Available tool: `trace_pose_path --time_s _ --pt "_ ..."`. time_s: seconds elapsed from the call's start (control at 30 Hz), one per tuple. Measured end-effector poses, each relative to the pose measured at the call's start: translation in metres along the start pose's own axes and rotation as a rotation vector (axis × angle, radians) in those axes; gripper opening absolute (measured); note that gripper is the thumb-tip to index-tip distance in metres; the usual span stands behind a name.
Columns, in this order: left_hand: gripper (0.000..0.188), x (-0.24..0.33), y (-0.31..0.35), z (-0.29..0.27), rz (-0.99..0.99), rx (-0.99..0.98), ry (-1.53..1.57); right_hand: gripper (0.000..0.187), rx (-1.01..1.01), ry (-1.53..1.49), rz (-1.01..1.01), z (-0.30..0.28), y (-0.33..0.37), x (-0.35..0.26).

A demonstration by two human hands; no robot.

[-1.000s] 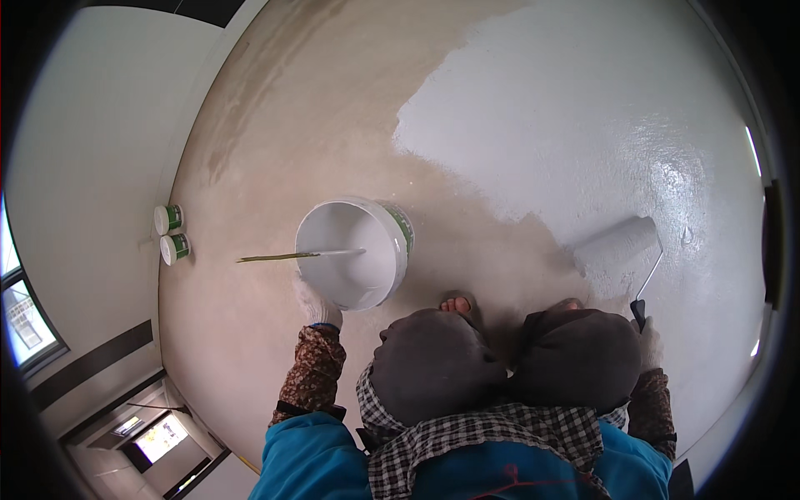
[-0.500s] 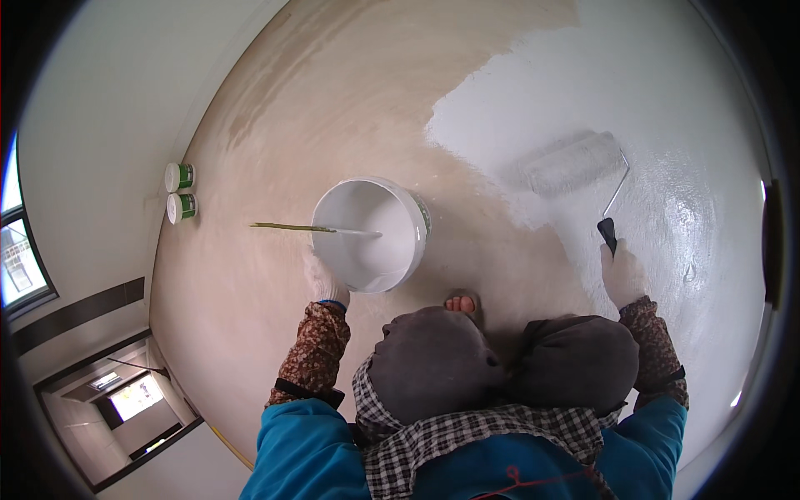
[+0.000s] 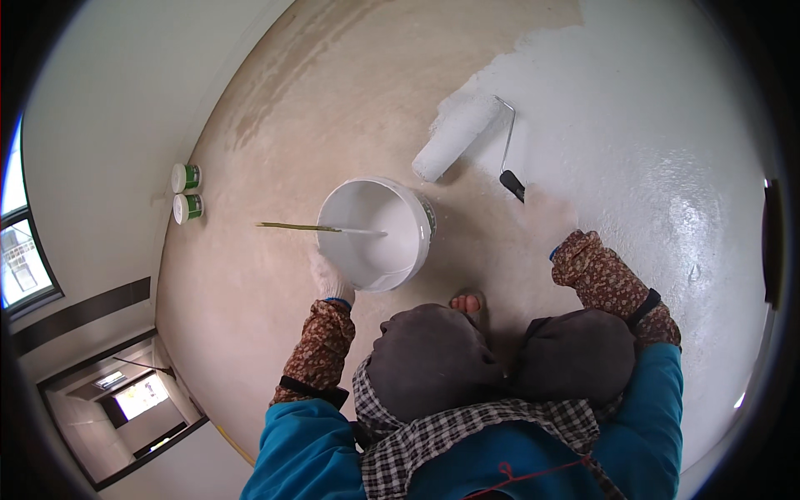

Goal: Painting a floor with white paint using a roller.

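Head view: floor (image 3: 625, 125) coated white, one to four o'clock; bare, eight to twelve. Roller (image 3: 457, 138), one o'clock, gripped by right hand (image 3: 550, 212). Bucket (image 3: 354, 205), near centre, touched by left hand (image 3: 330, 277), grip hidden.

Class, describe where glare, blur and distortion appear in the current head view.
Head view: glare on the white-coated floor at right; right hand smeared, apparently motion blur; left wall's lower edge bowed by the fisheye lens.

right hand (image 3: 550, 211): blurred, finger detail lost | left hand (image 3: 330, 275): fingertips perhaps hidden by bucket (image 3: 342, 207) | window (image 3: 30, 260): cut off left
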State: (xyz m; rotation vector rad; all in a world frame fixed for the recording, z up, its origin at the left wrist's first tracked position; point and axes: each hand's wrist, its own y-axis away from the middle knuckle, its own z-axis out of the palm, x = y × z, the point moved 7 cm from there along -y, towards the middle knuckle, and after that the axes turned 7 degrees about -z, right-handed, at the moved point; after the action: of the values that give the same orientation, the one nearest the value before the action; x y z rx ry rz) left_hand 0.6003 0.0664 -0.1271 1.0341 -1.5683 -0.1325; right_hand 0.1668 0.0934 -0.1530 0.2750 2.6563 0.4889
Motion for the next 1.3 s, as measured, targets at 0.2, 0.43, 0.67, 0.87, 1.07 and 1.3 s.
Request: trace_pose_path --time_s 0.2,0.43,0.67,0.87,1.07,1.3 --pt "0.058 -0.003 0.008 0.008 -0.094 -0.169 0.148 0.025 -0.063 0.028 -0.048 0.0 0.056 0.035" --pt "0.057 -0.006 0.004 0.007 -0.116 -0.139 0.108 0.03 -0.149 0.168 0.086 -0.015 0.144 0.126" --pt "0.052 0.002 0.003 -0.006 0.128 -0.147 -0.26 0.03 -0.058 0.05 0.335 -0.036 0.178 0.205" --pt "0.061 -0.005 -0.026 -0.009 0.169 -0.217 -0.539 0.039 0.043 -0.062 0.57 -0.058 0.157 0.228" --pt "0.066 0.004 -0.025 -0.009 0.478 -0.206 -0.771 0.041 0.105 -0.162 0.836 -0.036 0.23 0.22" --pt "0.066 0.008 -0.034 -0.003 0.436 -0.091 -0.761 0.044 0.099 -0.267 1.124 0.059 0.409 0.154"
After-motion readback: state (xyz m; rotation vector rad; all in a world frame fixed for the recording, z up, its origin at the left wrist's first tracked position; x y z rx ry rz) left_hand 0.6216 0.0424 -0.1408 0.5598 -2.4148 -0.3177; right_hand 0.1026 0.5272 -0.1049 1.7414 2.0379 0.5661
